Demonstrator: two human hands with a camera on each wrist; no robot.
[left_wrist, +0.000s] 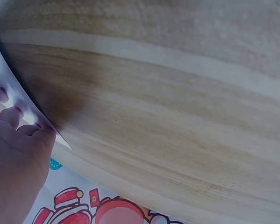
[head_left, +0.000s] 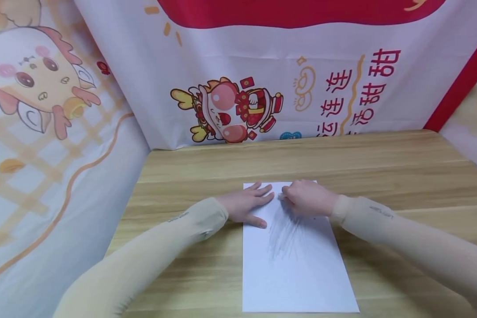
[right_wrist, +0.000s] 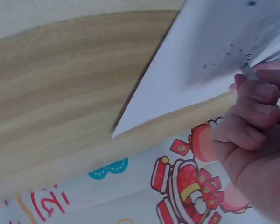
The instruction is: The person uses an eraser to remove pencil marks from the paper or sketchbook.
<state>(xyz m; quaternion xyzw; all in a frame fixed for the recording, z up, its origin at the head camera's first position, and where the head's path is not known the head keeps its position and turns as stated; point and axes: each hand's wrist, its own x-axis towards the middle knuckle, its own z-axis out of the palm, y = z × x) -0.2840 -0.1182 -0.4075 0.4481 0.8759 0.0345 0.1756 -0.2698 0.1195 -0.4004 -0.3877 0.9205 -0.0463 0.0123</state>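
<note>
A white sheet of paper [head_left: 294, 287] lies on the wooden table, with grey pencil shading [head_left: 282, 236] fanning down from its upper part. My left hand [head_left: 244, 205] rests with fingers spread on the sheet's upper left side. At the upper right of the sheet, my right hand [head_left: 310, 198] pinches a small pale eraser [right_wrist: 248, 72] between thumb and curled forefinger, its tip down at the paper. Dark crumbs [right_wrist: 228, 50] are scattered beside it in the right wrist view. Most of the eraser is hidden by the fingers.
The wood-grain table [head_left: 191, 168] extends around the sheet on all sides. A white cloth with red cartoon print [head_left: 226, 110] hangs behind its far edge, and another printed cloth [head_left: 63, 168] hangs at the left.
</note>
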